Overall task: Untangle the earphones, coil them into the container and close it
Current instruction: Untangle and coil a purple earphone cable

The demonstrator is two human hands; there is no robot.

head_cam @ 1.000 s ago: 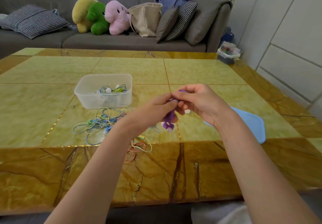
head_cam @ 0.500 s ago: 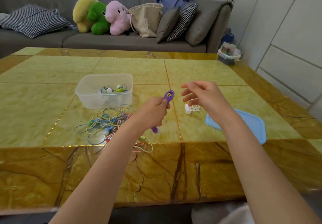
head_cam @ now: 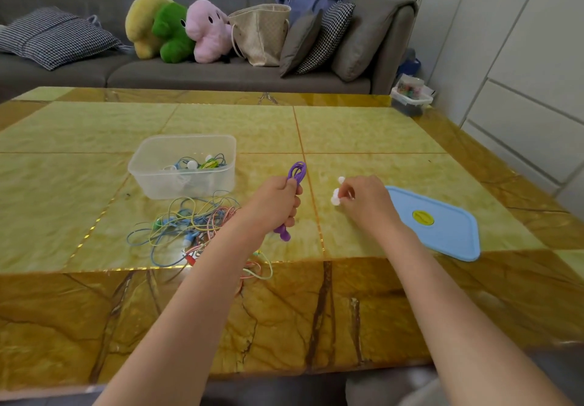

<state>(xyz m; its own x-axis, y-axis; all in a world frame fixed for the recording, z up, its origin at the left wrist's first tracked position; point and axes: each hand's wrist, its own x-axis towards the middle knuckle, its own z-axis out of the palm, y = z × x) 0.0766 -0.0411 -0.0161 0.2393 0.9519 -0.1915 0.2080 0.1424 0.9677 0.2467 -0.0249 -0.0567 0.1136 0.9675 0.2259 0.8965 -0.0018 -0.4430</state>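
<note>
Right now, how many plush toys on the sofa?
3, side by side: yellow plush leftmost, green plush in the middle, pink plush rightmost beside the beige bag. More may be hidden behind.

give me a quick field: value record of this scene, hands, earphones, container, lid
left hand: left hand grips the coiled purple earphones, held above the table
right hand: right hand pinches small white pieces at the table surface
container: clear container, open, holds some coiled earphones
tangle: tangled earphones lie on the table just in front of the container
lid: blue lid flat on the table, right of the right hand, off the container
task state: purple earphones not yet in the container; container not closed
</note>
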